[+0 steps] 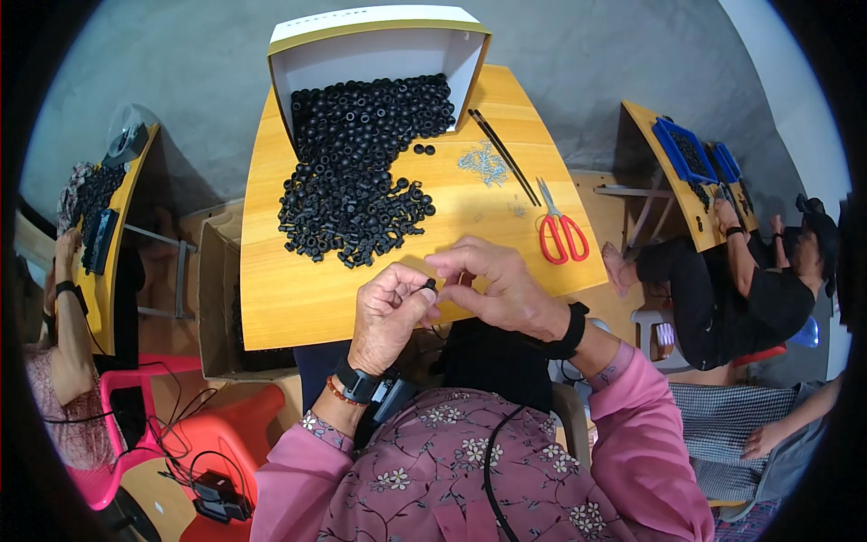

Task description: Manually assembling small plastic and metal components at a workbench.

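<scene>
My left hand pinches a small black round plastic piece between thumb and fingertips, above the near edge of the yellow wooden table. Close on its right is my right hand, fingers bent and the thumb apart from the forefinger; I make out nothing held in it. Beyond my hands lies a heap of small black ring-shaped pieces. It spills from a tipped white box, open toward me and holding more black rounded pieces.
Right of the heap lie small silvery metal parts, two thin black sticks and red-handled scissors. A cardboard carton stands left of the table. People work at side tables, near a red chair and blue trays.
</scene>
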{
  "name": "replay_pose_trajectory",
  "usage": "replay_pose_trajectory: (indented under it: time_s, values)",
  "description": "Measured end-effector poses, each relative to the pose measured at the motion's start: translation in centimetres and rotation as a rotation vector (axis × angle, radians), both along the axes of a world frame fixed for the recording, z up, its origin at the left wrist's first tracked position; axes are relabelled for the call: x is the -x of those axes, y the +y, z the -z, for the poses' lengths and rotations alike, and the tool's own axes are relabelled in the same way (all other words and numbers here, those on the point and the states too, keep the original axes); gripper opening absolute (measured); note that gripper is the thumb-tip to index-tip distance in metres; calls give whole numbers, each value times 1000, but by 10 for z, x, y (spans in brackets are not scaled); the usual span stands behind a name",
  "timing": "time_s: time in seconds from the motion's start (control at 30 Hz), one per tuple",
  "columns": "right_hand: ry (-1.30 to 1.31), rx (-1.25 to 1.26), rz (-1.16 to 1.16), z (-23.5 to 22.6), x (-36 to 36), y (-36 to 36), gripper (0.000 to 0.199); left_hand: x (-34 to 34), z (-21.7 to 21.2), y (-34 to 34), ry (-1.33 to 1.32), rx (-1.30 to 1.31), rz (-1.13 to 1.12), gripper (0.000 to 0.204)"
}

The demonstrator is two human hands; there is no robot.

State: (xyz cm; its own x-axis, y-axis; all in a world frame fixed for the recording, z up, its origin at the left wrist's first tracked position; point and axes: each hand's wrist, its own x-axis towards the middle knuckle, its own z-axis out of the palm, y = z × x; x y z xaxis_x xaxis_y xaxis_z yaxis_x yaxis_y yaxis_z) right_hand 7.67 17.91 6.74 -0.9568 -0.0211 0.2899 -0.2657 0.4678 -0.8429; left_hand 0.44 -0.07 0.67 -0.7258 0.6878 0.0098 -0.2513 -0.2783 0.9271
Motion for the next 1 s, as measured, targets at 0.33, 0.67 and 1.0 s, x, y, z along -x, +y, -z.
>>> replay_pose_trajectory:
  time_s: [0.33,0.67,1.0]
  values:
    - [195,-584,-15,-6,-4,-17,36,-1,-1,5,-28,-90,-54,7]
    - [163,-571,17,1,-3,-12,37,2,-4,1,-73,-52,-8,11]
    - [271,-576,52,3,-1,-9,41,4,-8,-1,-115,9,103,11]
